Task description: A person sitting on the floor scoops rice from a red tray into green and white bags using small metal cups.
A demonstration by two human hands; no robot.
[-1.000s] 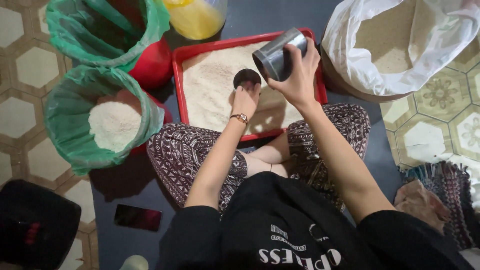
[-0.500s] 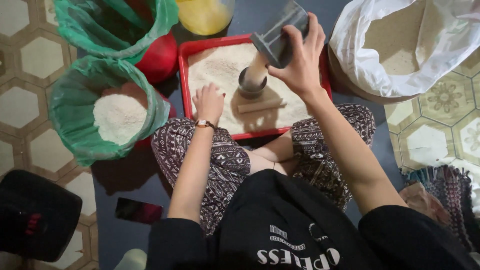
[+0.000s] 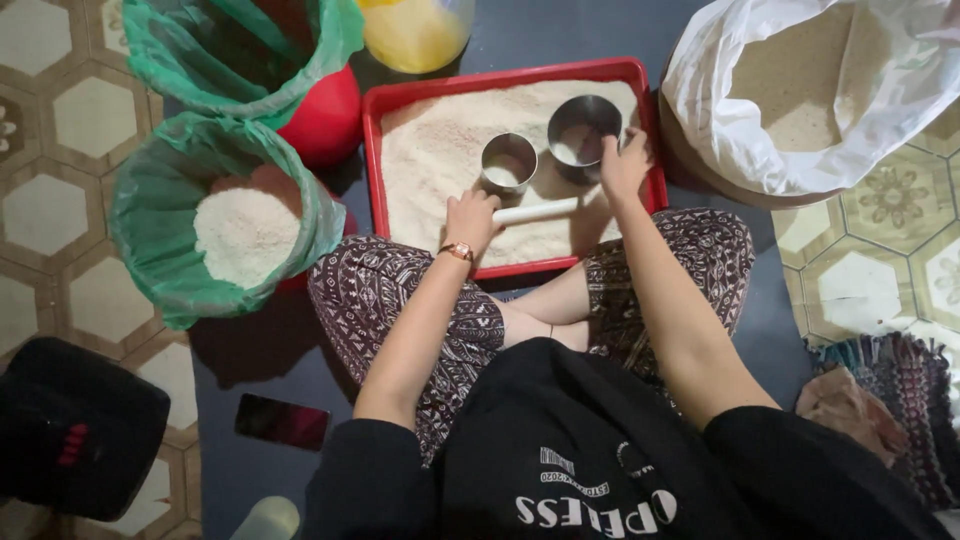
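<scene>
Since half a second ago, both metal cups have come to rest upright in the red tray (image 3: 372,150), and the right hand no longer tips one over the other. Seen from the left: a black bag (image 3: 75,430) lies on the patterned floor (image 3: 40,270), with a dark phone (image 3: 282,421) beside it. Two green-lined buckets follow, the nearer bucket (image 3: 160,250) holding white grain, the farther bucket (image 3: 230,50) largely in shadow. A yellow container (image 3: 415,30) stands beyond the tray. Pale flour fills the tray, which sits against the crossed legs of the seated person. The left hand (image 3: 470,218), a watch at its wrist, curls its fingers around one end of a white stick (image 3: 535,211) lying on the flour, just below the smaller cup (image 3: 508,163). The larger cup (image 3: 583,125) stands just beside the smaller one. The right hand (image 3: 625,162) rests at the larger cup's rim, fingers bent; whether they pinch the rim cannot be told from this angle. A white sack (image 3: 800,100) of flour lies open at far right, near a striped cloth (image 3: 900,400).
</scene>
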